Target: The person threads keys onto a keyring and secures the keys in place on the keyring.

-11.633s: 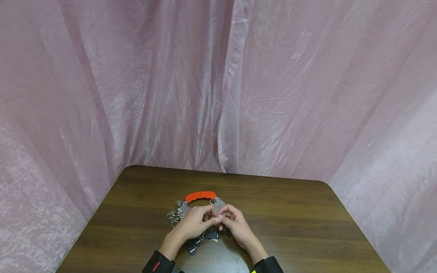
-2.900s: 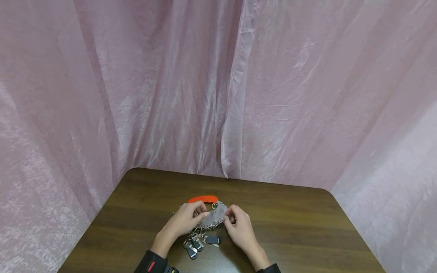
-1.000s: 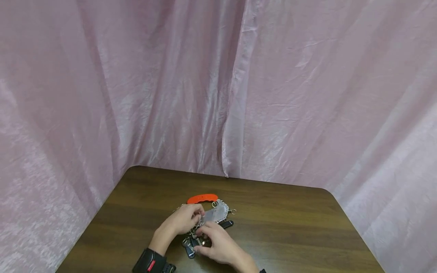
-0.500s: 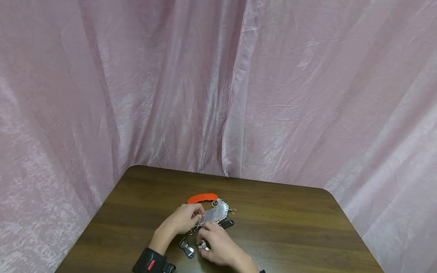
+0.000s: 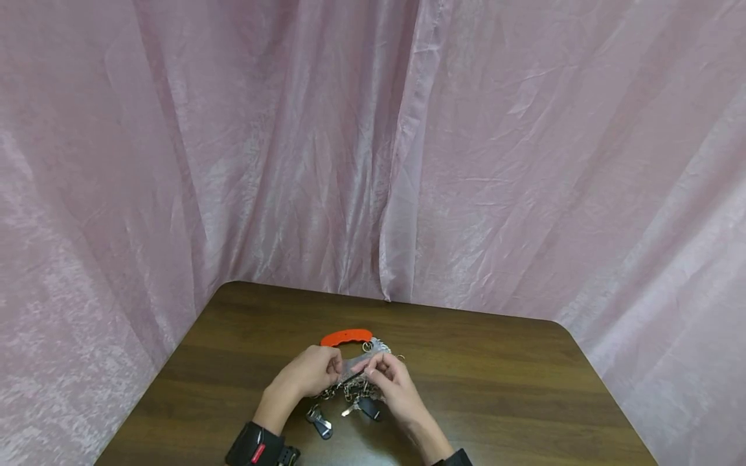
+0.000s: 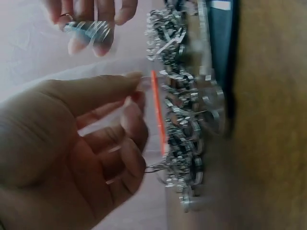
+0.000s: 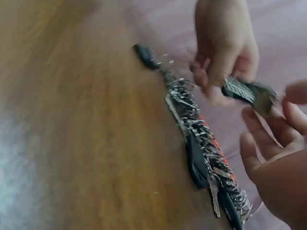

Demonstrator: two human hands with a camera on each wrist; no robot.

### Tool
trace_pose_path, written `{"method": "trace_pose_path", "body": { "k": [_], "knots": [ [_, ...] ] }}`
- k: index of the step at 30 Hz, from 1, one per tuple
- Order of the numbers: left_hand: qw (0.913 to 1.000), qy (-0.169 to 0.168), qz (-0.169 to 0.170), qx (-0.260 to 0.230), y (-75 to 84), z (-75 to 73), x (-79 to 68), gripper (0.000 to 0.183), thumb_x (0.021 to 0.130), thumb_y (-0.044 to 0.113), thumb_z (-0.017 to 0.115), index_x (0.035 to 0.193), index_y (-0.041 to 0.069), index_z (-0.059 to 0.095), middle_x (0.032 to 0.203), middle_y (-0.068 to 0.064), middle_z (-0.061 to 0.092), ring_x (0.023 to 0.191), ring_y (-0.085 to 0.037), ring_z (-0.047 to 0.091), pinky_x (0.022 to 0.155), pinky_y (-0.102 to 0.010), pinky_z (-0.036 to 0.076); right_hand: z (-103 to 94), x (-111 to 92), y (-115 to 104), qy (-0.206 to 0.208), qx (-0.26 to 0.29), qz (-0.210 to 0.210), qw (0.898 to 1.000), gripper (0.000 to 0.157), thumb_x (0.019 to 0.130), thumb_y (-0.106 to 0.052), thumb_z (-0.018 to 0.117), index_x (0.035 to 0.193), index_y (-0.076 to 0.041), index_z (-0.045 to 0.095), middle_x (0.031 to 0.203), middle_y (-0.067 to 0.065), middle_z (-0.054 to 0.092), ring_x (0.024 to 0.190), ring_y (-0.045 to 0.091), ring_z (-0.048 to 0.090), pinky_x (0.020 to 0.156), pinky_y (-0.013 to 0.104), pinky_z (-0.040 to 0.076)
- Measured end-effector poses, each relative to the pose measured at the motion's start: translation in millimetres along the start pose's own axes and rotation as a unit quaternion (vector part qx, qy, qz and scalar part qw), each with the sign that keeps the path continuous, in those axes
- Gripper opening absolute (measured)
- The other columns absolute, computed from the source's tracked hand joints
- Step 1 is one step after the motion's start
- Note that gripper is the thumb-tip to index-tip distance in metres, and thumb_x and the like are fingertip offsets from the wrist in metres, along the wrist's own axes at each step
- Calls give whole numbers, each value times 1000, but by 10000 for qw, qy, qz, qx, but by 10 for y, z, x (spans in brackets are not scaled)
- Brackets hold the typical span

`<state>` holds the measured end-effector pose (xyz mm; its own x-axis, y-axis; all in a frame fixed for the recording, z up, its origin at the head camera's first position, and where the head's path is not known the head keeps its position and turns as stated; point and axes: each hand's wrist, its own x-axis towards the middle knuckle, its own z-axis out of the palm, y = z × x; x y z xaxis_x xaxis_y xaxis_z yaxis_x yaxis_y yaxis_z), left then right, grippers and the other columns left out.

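Observation:
An orange-handled key holder (image 5: 346, 336) with a grey plate and many metal rings lies between my hands. In the head view my left hand (image 5: 310, 372) pinches the plate's left side; in the left wrist view, its thumb and fingers (image 6: 108, 91) meet at a thin clear edge beside the rings (image 6: 180, 124). My right hand (image 5: 398, 388) pinches a black-headed key (image 7: 238, 90), which points toward the left hand. What exactly the right fingertips grip is blurred. Other black-headed keys (image 5: 368, 408) hang from the rings, and one set of keys (image 5: 319, 424) lies nearer me.
The brown wooden table (image 5: 495, 375) has rounded far corners. Pink curtains (image 5: 291, 162) hang behind it and at both sides.
Since half a second ago, my right hand has moved up from the lower keys to the plate, with a key now pinched in it. The left hand stays nearly where it was.

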<state>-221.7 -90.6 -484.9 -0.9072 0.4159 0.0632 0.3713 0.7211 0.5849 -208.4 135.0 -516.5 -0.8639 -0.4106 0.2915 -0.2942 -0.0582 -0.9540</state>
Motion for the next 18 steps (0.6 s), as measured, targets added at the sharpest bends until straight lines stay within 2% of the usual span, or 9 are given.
{"method": "trace_pose_path", "body": {
  "k": [3,6,9,11,13,16,18],
  "knots": [
    [9997,-2,-64,229,73,-43,-33,21,84,0,76,80,17,64,76,6,61,70,-12,54,66,-35,48,-72,25,16,1039,813,210,9910,20,106,-4,55,105,15,47,99,28,71,95,21,68,87,32,53],
    [9985,18,-134,525,128,-33,-60,24,82,3,81,76,19,64,75,6,59,71,-13,54,74,-41,52,-131,35,67,2101,1034,377,9715,18,107,-4,55,105,12,48,87,15,68,79,18,66,76,30,53],
    [9949,84,-340,941,176,30,-72,32,77,12,91,68,21,61,69,8,56,70,-13,52,71,-43,51,-179,26,146,2697,1062,574,9553,14,108,-3,55,105,9,50,83,10,64,69,15,62,68,26,52],
    [9908,170,-516,1240,196,94,-67,38,73,15,94,61,22,58,67,7,54,70,-14,51,67,-43,50,-188,20,200,2752,1039,712,9531,13,108,-2,55,105,9,50,82,11,64,66,15,61,65,25,51],
    [9858,323,-659,1508,211,164,-42,41,74,16,93,59,21,55,66,6,53,68,-15,52,59,-41,46,-183,16,230,2602,958,753,9578,14,108,-2,55,107,11,51,83,12,65,65,15,61,65,25,51],
    [9780,664,-741,1832,222,257,8,41,78,15,90,60,19,54,66,5,54,66,-17,58,58,-44,49,-156,11,228,2151,774,666,9712,18,107,-4,58,108,13,52,84,14,65,67,16,61,66,25,51],
    [9741,850,-774,1948,210,307,40,40,80,15,88,61,18,53,65,4,55,64,-19,61,58,-46,51,-130,7,211,1709,654,530,9817,22,106,-7,61,108,13,52,86,20,65,68,16,62,66,25,52]
  ]
}}
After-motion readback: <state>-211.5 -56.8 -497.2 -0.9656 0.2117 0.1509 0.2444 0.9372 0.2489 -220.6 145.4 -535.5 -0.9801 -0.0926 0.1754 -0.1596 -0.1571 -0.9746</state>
